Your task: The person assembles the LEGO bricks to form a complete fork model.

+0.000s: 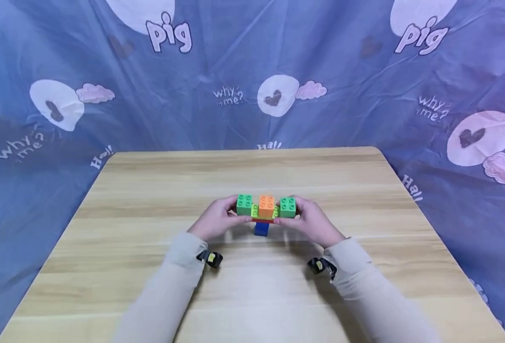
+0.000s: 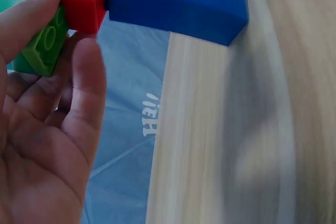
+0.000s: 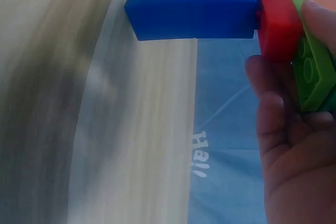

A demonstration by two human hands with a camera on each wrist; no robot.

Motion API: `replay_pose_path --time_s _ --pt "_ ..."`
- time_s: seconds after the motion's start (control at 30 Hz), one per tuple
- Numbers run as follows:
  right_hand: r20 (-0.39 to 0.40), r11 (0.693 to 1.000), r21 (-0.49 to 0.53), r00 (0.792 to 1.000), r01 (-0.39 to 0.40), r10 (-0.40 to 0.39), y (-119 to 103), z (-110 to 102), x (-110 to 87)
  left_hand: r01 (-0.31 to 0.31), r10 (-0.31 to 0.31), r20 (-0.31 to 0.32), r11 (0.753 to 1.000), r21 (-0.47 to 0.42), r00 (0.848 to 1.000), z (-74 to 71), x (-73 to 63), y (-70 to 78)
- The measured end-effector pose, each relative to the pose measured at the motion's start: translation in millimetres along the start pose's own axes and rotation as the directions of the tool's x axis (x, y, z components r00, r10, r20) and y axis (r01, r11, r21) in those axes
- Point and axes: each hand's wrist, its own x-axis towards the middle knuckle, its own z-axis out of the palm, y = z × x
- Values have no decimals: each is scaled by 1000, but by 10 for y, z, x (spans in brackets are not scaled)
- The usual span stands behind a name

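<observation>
A structure of toy building bricks stands in the middle of the head view, between the two hands. Its base is a blue column, topped by a red brick. A long lime-green piece lies across the red one. It carries an orange brick in the centre and a green brick at either end, left and right. My left hand grips the left end between thumb and fingers. The right end is held the same way by my right hand.
The pale wood-grain table reaches back to a blue printed cloth, which hangs behind it and along both sides. Small black devices sit at the left wrist and the right wrist.
</observation>
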Motion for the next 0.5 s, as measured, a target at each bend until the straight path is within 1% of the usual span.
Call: replay_pose_path --time_s 0.1,0.17,0.23,0.33,0.4,0.5 --pt "-19 1000 -18 1000 10 -10 -3 47 -1 0 0 17 1000 11 1000 -31 -10 -7" --pt "-22 1000 -18 1000 -2 2 0 70 11 5 -4 28 1000 -5 1000 -41 -13 -27" --pt "-3 1000 -21 1000 -22 22 -2 89 -2 29 -28 38 999 -37 999 -25 -40 -78" --pt "4 999 -32 1000 -23 24 -42 99 1 29 -28 12 996 -84 1000 19 -77 -149" --pt "15 999 -35 1000 -10 10 -76 93 1 22 -23 -10 995 -99 1000 61 -109 -192" --pt "39 1000 -9 999 11 -11 -89 90 3 15 -17 -26 995 -101 999 120 -164 -222"
